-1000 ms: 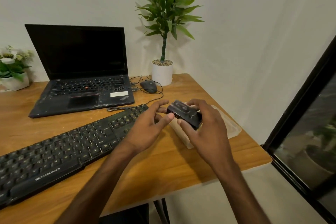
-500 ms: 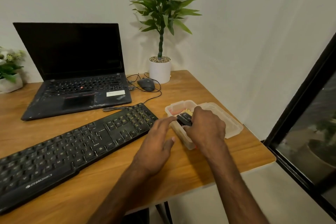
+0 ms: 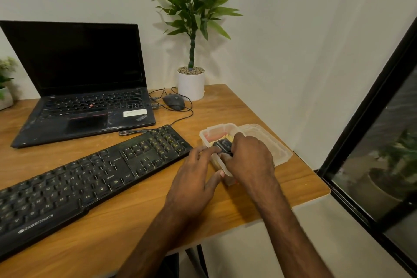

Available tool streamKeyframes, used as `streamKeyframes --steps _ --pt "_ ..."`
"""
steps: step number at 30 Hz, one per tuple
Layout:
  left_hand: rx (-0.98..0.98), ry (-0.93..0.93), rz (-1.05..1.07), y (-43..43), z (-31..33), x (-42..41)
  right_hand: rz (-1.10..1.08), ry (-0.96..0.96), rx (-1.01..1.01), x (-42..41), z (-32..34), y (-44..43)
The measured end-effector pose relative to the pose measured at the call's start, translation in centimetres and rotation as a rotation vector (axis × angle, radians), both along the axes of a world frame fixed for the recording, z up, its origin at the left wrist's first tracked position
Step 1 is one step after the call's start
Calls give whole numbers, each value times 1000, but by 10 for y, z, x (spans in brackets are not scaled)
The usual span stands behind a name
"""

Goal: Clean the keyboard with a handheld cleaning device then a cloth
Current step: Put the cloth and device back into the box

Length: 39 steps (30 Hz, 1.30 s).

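Holding the tool: the right hand (image 3: 248,160) has its fingers curled round a small black cleaning device (image 3: 224,145), low over an open clear tub (image 3: 211,130) at the desk's right end.
Other hand: the left hand (image 3: 194,179) lies spread, its fingertips touching the device and its thumb against the tub's near wall. It grips nothing.
Thing to clean: the keyboard (image 3: 90,178), black, lies slantwise on the desk (image 3: 140,216). Its number-pad end is just beside the tub, and neither hand is on it.
Step in hand: the device part, I'd say. Whether it is coming out of the tub or going back in, I cannot tell.
Next move: if out, carry it left over the keys. If in, let go and find the cloth.
Further off: laptop (image 3: 85,97), mouse (image 3: 173,102) and potted plant (image 3: 191,81) towards the wall.
Hard to make out: the right fingertips are hidden by the hand itself. Pale yellow and pink things lie in the tub, perhaps the cloth. What looks like a lid (image 3: 278,149) lies against the tub's far side.
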<state>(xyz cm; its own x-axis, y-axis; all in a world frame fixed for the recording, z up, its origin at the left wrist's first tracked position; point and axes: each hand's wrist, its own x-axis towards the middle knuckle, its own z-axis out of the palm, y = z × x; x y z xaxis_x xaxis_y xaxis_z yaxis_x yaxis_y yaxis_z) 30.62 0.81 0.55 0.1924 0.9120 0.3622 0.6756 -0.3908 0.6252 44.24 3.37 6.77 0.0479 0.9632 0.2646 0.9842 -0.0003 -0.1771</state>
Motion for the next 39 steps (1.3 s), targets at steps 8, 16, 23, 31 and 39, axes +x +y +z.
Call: streamKeyframes --steps 8,16,23,31,39 --pt "-13 -83 -26 -6 -2 -7 24 379 441 33 -9 -14" --pt "-23 -178 -29 -9 -2 -7 57 537 -42 81 -29 -19" --pt "-66 -246 -32 -14 -1 -12 71 278 -41 92 -56 -21" --pt "-100 -258 -47 -17 0 -13 88 -15 115 83 -44 -25" --pt "-123 -230 -54 -18 0 -13 19 723 568 92 -1 -31"
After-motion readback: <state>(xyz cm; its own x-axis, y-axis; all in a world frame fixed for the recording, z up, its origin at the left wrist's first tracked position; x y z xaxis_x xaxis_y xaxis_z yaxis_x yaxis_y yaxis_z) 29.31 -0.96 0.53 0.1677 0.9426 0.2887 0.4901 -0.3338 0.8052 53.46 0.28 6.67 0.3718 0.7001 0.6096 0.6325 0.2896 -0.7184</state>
